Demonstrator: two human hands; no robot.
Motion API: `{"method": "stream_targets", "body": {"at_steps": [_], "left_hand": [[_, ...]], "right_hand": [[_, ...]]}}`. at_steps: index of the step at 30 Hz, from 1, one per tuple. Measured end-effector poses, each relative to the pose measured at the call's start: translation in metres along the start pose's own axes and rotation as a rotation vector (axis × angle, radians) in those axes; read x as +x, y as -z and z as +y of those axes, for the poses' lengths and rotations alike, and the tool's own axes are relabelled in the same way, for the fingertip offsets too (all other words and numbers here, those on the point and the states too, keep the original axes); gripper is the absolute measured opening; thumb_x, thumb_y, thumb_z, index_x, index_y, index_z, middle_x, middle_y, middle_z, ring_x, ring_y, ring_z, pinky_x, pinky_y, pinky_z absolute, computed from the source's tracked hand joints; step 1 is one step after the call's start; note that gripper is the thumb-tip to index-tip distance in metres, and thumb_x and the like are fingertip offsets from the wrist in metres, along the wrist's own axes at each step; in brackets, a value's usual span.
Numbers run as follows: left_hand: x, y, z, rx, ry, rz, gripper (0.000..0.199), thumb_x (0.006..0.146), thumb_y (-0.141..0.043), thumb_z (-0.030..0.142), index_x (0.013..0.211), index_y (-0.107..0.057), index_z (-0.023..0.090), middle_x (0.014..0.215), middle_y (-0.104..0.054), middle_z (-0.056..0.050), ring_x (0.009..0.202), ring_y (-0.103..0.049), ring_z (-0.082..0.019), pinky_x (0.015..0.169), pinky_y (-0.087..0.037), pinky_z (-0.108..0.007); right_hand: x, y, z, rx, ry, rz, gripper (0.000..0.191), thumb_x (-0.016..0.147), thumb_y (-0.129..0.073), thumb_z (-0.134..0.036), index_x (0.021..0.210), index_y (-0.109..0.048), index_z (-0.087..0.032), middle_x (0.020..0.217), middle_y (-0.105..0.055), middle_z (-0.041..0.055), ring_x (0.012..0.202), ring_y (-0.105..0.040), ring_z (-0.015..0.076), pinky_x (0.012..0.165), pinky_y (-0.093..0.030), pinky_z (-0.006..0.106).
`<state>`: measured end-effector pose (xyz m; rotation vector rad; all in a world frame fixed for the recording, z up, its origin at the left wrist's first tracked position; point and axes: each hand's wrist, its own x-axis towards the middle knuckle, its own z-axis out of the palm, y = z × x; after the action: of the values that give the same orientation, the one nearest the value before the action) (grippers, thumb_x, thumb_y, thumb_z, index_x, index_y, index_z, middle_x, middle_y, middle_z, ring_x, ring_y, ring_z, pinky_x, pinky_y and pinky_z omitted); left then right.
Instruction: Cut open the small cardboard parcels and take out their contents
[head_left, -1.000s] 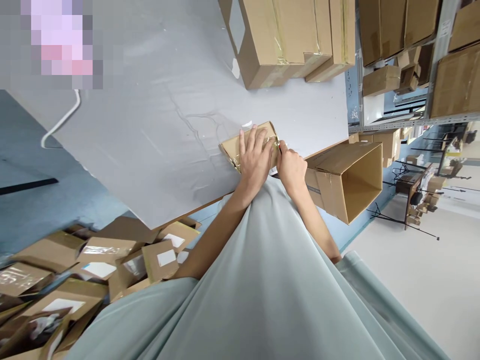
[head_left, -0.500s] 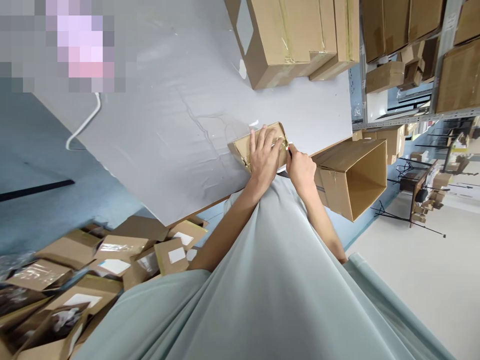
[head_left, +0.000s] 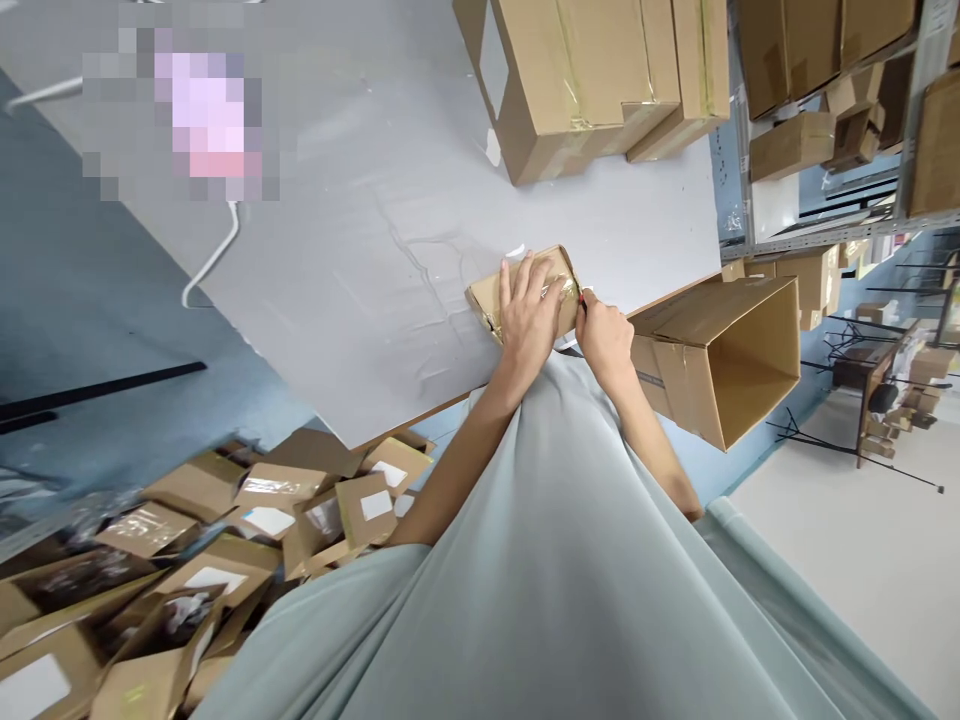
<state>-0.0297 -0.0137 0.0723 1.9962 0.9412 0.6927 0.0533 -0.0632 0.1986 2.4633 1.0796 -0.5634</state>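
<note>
A small taped cardboard box (head_left: 487, 295) lies at the near edge of the grey-white table (head_left: 315, 250). My left hand (head_left: 531, 312) rests on top of it, fingers spread over the cardboard and clear tape. At the box's right edge, my right hand (head_left: 604, 332) is closed around a small red and black tool (head_left: 583, 300), whose tip touches the edge. Most of the tool is hidden in the fingers, so its kind is hard to make out.
Large taped boxes (head_left: 592, 70) stand at the table's far side. An open tall carton (head_left: 679, 350) is beside the table at right. Opened boxes (head_left: 300, 500) are piled at lower left. Shelving with boxes (head_left: 791, 145) stands at upper right. A white cable (head_left: 214, 260) crosses the table's left edge.
The surroundings have shifted slightly right in the view. Both hands stay at the small box, the left spread on it and the right at its right edge with the tool.
</note>
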Motion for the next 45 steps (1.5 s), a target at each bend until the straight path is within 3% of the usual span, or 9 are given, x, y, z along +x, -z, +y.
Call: {"method": "stream_targets", "body": {"at_steps": [3, 8, 20, 24, 29, 32, 37, 41, 45], "left_hand": [[-0.002, 0.001, 0.001, 0.014, 0.000, -0.003, 0.045, 0.120, -0.034, 0.045, 0.132, -0.075, 0.029, 0.167, -0.065, -0.010, 0.174, -0.037, -0.030, 0.147, -0.010, -0.072], [-0.003, -0.004, -0.002, 0.102, 0.056, -0.032, 0.051, 0.121, -0.027, 0.049, 0.136, -0.072, 0.031, 0.169, -0.063, -0.003, 0.176, -0.033, -0.025, 0.150, -0.007, -0.066], [-0.007, -0.001, 0.009, 0.218, 0.087, -0.015, 0.046, 0.119, -0.038, 0.050, 0.145, -0.071, 0.032, 0.169, -0.064, -0.008, 0.174, -0.038, -0.030, 0.147, -0.008, -0.065], [-0.004, -0.002, 0.007, 0.310, 0.113, -0.025, 0.045, 0.119, -0.040, 0.053, 0.143, -0.072, 0.032, 0.169, -0.063, -0.009, 0.174, -0.037, -0.032, 0.147, -0.008, -0.067], [-0.007, -0.002, 0.009, 0.380, 0.158, -0.036, 0.044, 0.116, -0.047, 0.058, 0.145, -0.071, 0.036, 0.170, -0.062, -0.007, 0.173, -0.038, -0.034, 0.146, -0.008, -0.070], [-0.018, 0.001, 0.009, 0.377, 0.262, 0.060, 0.050, 0.114, -0.050, 0.063, 0.154, -0.066, 0.036, 0.175, -0.056, -0.008, 0.176, -0.033, -0.035, 0.146, -0.005, -0.069], [-0.051, 0.005, -0.015, 0.321, 0.520, 0.366, 0.084, 0.110, -0.046, 0.079, 0.176, -0.041, 0.028, 0.190, -0.028, -0.014, 0.181, -0.012, -0.037, 0.147, -0.006, -0.061], [-0.071, 0.009, -0.040, 0.302, 0.532, 0.489, 0.089, 0.109, -0.040, 0.085, 0.179, -0.033, 0.031, 0.182, -0.040, -0.015, 0.173, -0.035, -0.033, 0.145, -0.024, -0.052], [-0.079, 0.015, -0.048, 0.371, 0.599, 0.616, 0.082, 0.109, -0.037, 0.087, 0.170, -0.045, 0.033, 0.154, -0.063, -0.015, 0.149, -0.063, -0.032, 0.129, -0.050, -0.051]], "right_hand": [[0.000, -0.004, 0.010, 0.024, 0.048, -0.014, 0.048, 0.120, -0.035, -0.028, 0.163, -0.056, -0.020, 0.131, -0.082, 0.0194, 0.121, -0.078, 0.0332, 0.099, -0.058, 0.041], [0.000, -0.011, 0.025, 0.041, 0.088, -0.021, 0.050, 0.121, -0.032, -0.031, 0.164, -0.055, -0.024, 0.129, -0.083, 0.0175, 0.116, -0.079, 0.0323, 0.098, -0.058, 0.040], [0.022, -0.008, 0.042, 0.058, 0.233, -0.083, 0.051, 0.117, -0.032, -0.020, 0.159, -0.059, -0.014, 0.128, -0.083, 0.0232, 0.116, -0.080, 0.0330, 0.097, -0.059, 0.038], [0.042, -0.007, 0.063, 0.216, 0.372, -0.137, 0.043, 0.115, -0.040, -0.022, 0.149, -0.066, -0.018, 0.127, -0.084, 0.0175, 0.114, -0.079, 0.0332, 0.098, -0.056, 0.038], [0.051, -0.014, 0.100, 0.497, 0.510, -0.216, 0.043, 0.116, -0.038, -0.028, 0.147, -0.067, -0.025, 0.115, -0.086, 0.0066, 0.092, -0.082, 0.0245, 0.092, -0.057, 0.033], [0.060, -0.025, 0.121, 0.720, 0.548, -0.234, 0.044, 0.117, -0.041, -0.040, 0.151, -0.065, -0.025, 0.105, -0.085, 0.0027, 0.077, -0.079, 0.0211, 0.086, -0.060, 0.032], [0.133, -0.072, 0.132, 0.934, 0.474, -0.154, 0.044, 0.113, -0.052, -0.061, 0.112, -0.074, -0.023, 0.092, -0.081, 0.0033, 0.065, -0.074, 0.0188, 0.076, -0.060, 0.032], [0.213, -0.124, 0.104, 0.988, 0.413, -0.261, 0.041, 0.111, -0.059, -0.059, 0.100, -0.067, -0.021, 0.092, -0.081, 0.0048, 0.062, -0.072, 0.0146, 0.063, -0.058, 0.026], [0.249, -0.156, 0.059, 1.041, 0.326, -0.440, 0.031, 0.114, -0.059, -0.050, 0.112, -0.066, -0.020, 0.112, -0.083, 0.0091, 0.082, -0.079, 0.0142, 0.065, -0.062, 0.022]]}}
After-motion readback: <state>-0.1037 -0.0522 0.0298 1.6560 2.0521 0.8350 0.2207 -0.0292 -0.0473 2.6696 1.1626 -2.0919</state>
